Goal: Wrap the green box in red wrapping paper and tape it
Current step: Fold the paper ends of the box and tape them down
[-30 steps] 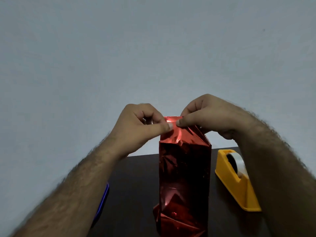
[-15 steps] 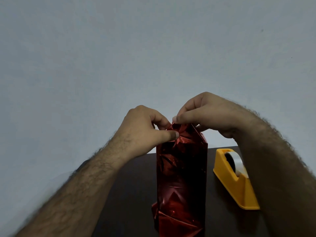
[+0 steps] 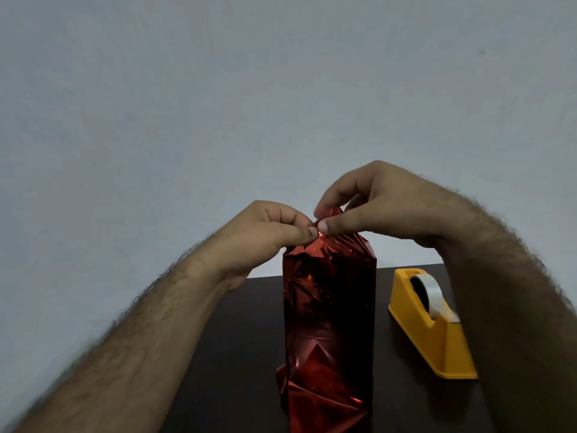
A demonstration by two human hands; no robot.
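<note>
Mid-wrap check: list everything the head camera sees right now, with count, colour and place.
Tall box wrapped in shiny red foil paper: one, red, upright at table centre; green box itself hidden.
Yellow plastic tape dispenser: one, yellow, on the table right of the box, apart from it.
Clear tape roll: one, whitish, seated in the dispenser.
Dark wooden table: one, dark brown, under everything.
Plain wall: one, grey, behind the table.
Left hand: one, pinching the paper at the box top.
Right hand: one, pinching the same top fold.
</note>
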